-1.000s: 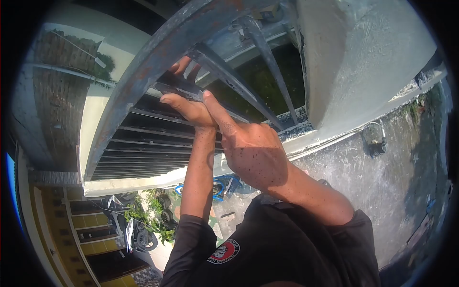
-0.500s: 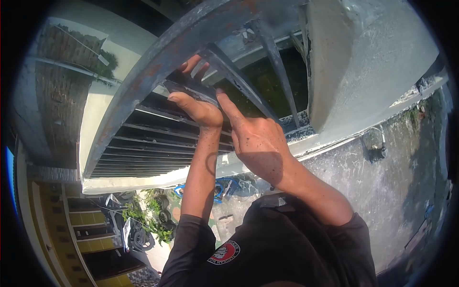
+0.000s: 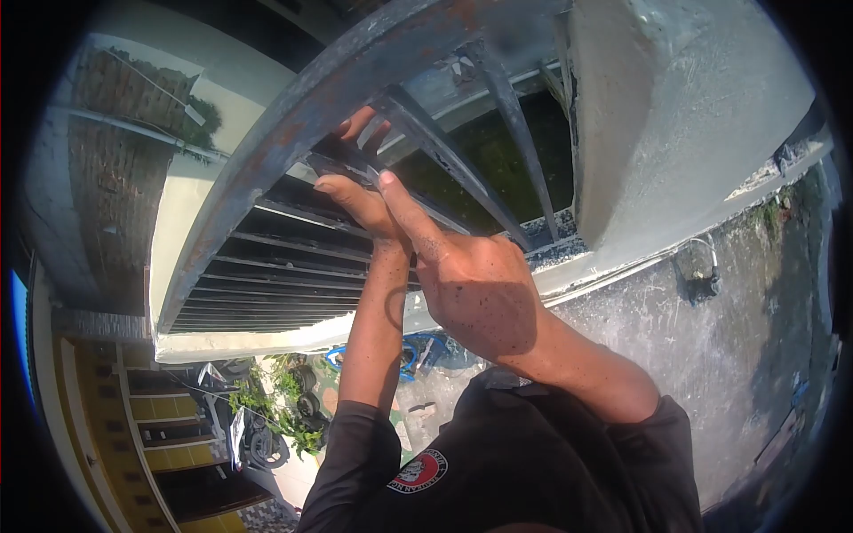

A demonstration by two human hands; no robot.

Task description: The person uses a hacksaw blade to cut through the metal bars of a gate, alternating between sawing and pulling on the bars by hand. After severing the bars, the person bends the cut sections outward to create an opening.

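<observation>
Outdoors, sunlit concrete yard (image 3: 702, 338) seen from above, street with a parked motorbike (image 3: 267, 440) and plants (image 3: 289, 391) far down at the lower left. A rusty blue-grey metal gate fills the upper middle: curved top rail (image 3: 293, 115), diagonal bar (image 3: 444, 160), a stack of flat lower slats (image 3: 267, 266), and a concrete pillar (image 3: 675, 115) at its right.

Both hands are on the top slat (image 3: 342, 160), which sits just under the curved rail, left of the diagonal bar.
- Left hand (image 3: 360, 204): wrapped round the slat, thumb on the near side, fingertips (image 3: 364, 123) showing on the far side through the gap. A closed grip on the slat.
- Right hand (image 3: 475, 284): back toward the camera, index finger straight out with its tip touching the slat's near edge, right beside the left thumb. The other fingers are hidden, so I cannot tell whether they are curled or gripping.

Step in hand, as I read it: steadying the slat with the left hand while the right index presses or feels along its edge, close to where it meets the diagonal bar. Any further handling calls for the left grip staying firm and for light, careful fingertip pressure, since the edge looks thin and rusty. The gap is tight, so there is little room for the fingers.
</observation>
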